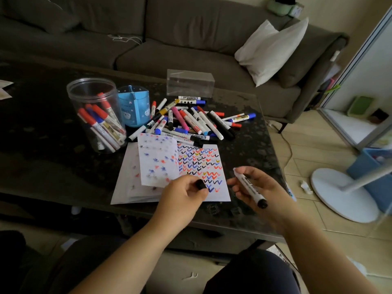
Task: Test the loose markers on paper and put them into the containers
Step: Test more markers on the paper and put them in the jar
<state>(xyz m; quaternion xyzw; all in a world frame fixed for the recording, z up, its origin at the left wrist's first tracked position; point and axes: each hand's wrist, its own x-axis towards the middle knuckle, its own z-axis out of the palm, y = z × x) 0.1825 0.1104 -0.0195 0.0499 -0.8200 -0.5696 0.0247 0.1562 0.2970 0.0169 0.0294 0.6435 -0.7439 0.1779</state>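
White marker (250, 188) in right hand (257, 187) grip, tip toward viewer; black cap (199, 184) pinched by left hand (183, 193).

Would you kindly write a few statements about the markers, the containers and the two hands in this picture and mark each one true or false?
1. The right hand holds a marker. True.
2. The left hand holds a whole red marker. False: it pinches a small black cap.
3. The round clear jar already holds several markers. True.
4. The clear rectangular box is packed full of markers. False: no markers show inside it.
5. The paper under the hands is blank. False: it carries rows of coloured tick marks.
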